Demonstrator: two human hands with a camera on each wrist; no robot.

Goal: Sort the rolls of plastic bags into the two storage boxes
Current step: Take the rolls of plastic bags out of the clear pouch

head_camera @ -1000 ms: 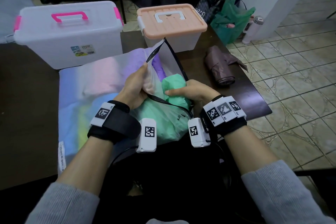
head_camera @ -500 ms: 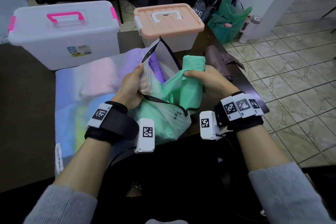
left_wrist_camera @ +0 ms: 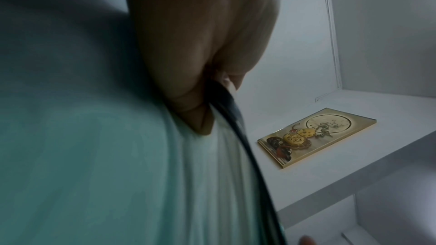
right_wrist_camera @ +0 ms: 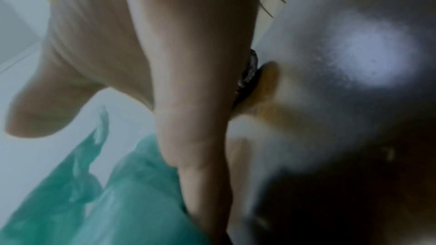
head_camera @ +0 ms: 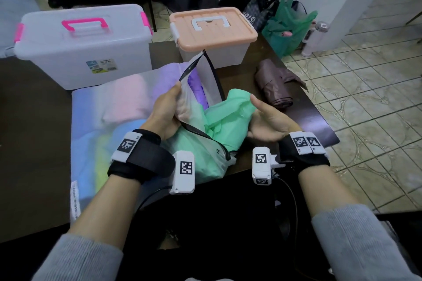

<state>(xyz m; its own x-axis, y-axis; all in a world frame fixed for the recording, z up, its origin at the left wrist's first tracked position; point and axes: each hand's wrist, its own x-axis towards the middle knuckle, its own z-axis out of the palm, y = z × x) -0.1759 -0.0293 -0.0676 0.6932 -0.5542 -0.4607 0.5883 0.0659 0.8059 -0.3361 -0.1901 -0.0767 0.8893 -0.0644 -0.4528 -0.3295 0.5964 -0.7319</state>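
A translucent zip pouch (head_camera: 127,107) lies on the dark table (head_camera: 315,125), with pink, purple, blue, yellow and green rolls showing through it. My left hand (head_camera: 174,100) grips the pouch's open edge by the black zipper (head_camera: 212,75) and holds it up; the left wrist view shows this hand (left_wrist_camera: 200,59) on the zipper (left_wrist_camera: 238,129). My right hand (head_camera: 255,114) lies palm up with a loose green roll (head_camera: 230,118) held in it, just outside the pouch mouth. In the right wrist view the fingers (right_wrist_camera: 188,100) run along the green roll (right_wrist_camera: 132,202).
A clear storage box with pink handle (head_camera: 82,50) stands at the back left, a box with a peach lid (head_camera: 212,27) at the back middle, both closed. A folded brown umbrella (head_camera: 274,84) lies right of my hands. The table's right edge is close, tiled floor beyond.
My right hand pulled the green roll out of the pouch, lifted it to the right, then turned palm up. The left hand kept hold of the pouch edge.
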